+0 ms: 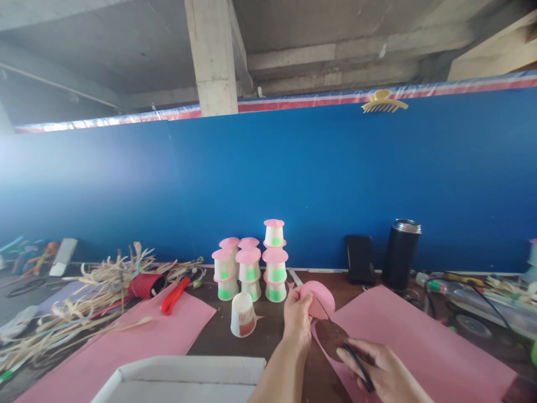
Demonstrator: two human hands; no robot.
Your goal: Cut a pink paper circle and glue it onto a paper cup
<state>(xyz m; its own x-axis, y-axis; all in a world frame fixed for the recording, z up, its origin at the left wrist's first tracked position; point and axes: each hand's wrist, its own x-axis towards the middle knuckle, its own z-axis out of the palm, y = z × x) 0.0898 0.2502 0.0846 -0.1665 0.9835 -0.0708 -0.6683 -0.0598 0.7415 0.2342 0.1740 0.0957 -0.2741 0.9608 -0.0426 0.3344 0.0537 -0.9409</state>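
Scissors clamped in right hand angle far-left toward pink disc pinched by left hand.

both forearms bare, no sleeves; left hand and right hand ungloved, ringless

A blue partition wall stands under bare concrete ceiling beams.
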